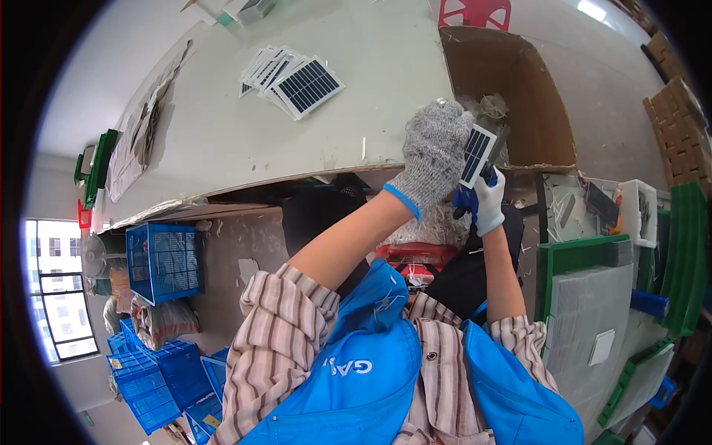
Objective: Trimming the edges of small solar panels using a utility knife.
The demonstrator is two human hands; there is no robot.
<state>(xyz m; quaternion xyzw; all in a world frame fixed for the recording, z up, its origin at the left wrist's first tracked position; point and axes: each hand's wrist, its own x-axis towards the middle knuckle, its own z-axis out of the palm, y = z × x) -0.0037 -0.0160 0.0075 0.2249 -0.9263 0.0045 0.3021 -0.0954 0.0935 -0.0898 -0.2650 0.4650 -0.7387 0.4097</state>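
My left hand [436,137], in a grey knitted glove, is closed at the edge of a small solar panel [477,156] with dark cells and a white border. The panel is tilted, beside the open mouth of a cardboard box [545,111]. Just below it, my right hand [486,202], in a white glove with blue fingers, is closed near the panel's lower end. A dark grey narrow thing [498,147] shows behind the panel, above the right hand; its kind cannot be made out. On the table [356,67] lies a fanned pile of similar solar panels [308,87].
Clear scraps [489,111] lie in the box. To the right, a green-edged tray [586,297] holds flat sheets, near a white bin [638,215]. Blue crates [165,263] stand at the left. A red stool [475,11] is beyond the box. Thin offcuts dot the table.
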